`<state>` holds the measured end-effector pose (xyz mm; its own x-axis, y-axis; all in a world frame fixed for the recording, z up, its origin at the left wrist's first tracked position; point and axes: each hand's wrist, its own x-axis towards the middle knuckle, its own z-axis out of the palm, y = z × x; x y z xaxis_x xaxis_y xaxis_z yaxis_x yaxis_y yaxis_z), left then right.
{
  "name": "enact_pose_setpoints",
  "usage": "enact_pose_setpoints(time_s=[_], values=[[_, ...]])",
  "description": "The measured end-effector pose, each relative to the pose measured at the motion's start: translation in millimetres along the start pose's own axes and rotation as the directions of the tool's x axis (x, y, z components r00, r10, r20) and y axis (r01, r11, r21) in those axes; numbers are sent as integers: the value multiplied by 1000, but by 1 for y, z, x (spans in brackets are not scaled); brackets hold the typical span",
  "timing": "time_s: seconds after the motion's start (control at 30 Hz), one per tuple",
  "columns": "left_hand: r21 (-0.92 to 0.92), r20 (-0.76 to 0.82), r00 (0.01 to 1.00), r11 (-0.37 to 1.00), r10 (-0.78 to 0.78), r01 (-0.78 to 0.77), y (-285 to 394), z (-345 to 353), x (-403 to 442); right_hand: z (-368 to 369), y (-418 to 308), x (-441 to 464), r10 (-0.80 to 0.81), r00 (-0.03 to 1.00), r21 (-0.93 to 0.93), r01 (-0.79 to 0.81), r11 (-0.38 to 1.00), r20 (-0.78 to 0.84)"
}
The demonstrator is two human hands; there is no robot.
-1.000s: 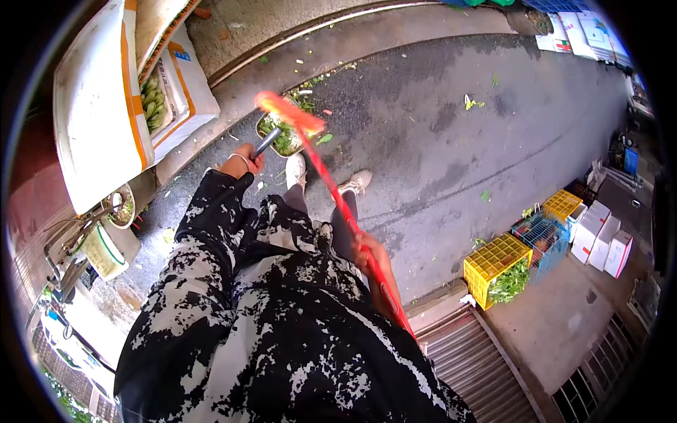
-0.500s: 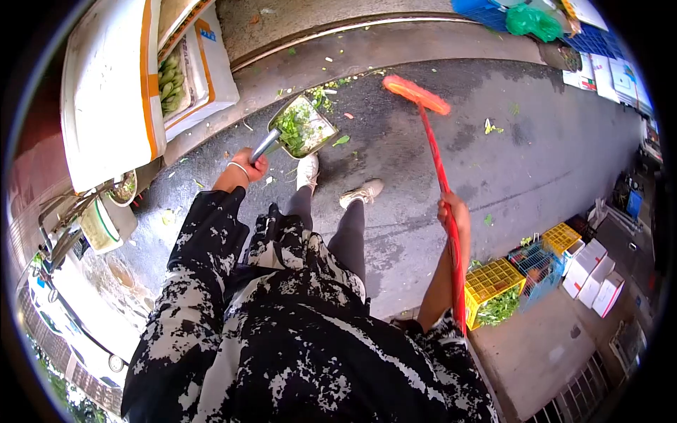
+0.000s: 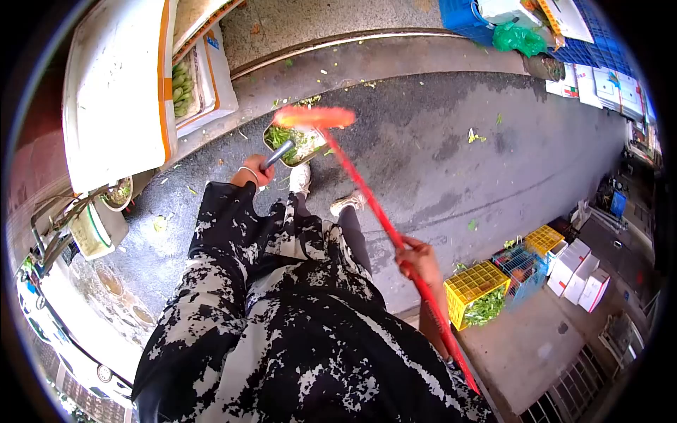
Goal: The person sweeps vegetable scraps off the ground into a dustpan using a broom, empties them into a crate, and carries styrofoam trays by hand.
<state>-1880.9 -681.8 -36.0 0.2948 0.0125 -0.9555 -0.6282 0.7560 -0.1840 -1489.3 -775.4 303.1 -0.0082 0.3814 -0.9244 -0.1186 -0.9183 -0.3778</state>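
My left hand (image 3: 255, 171) is wrapped round the grey handle of a dustpan (image 3: 308, 148). Green leaf scraps (image 3: 282, 136) and pale bits lie in the pan, close in front of my left shoe. In my right hand (image 3: 419, 261) is the red pole of a broom (image 3: 367, 194), slanting up and left. Its orange-red head (image 3: 314, 117) hangs over the far edge of the dustpan and hides part of it; whether it touches the pan I cannot tell. Small vegetable scraps (image 3: 308, 101) lie on the ground just past the broom head.
White foam boxes (image 3: 113, 92), one with green vegetables, stand at the left. A low kerb (image 3: 395, 56) runs along the far side. Yellow crates (image 3: 479, 285) and white cartons (image 3: 575, 264) are at the right. More scraps (image 3: 476, 135) lie on the asphalt.
The broom head has swung left from the open asphalt to the dustpan's far edge. My right hand has moved left and lower with the pole. The dustpan stays in my left hand.
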Motion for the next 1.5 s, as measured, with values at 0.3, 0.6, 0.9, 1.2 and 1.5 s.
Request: enact_pose_setpoints(time_s=[0.3, 0.6, 0.9, 1.2, 1.5], values=[[247, -181, 972, 949, -151, 194, -19, 27, -62, -11, -86, 131, -126, 992, 36, 125, 992, 20], [84, -140, 987, 992, -80, 93, -18, 29, -56, -1, 20, 16, 47, 998, 97, -52, 994, 50], [-51, -93, 995, 998, -37, 33, -26, 14, -73, -87, 2, 81, -222, 968, 42, 228, 973, -117], [55, 86, 996, 998, 1, -6, 1, -75, 16, 34, 12, 106, 84, 995, 33, -85, 996, 49], [125, -54, 998, 992, 34, -27, -40, -2, -72, -24, 65, -6, 34, 996, 323, -59, 945, 82]])
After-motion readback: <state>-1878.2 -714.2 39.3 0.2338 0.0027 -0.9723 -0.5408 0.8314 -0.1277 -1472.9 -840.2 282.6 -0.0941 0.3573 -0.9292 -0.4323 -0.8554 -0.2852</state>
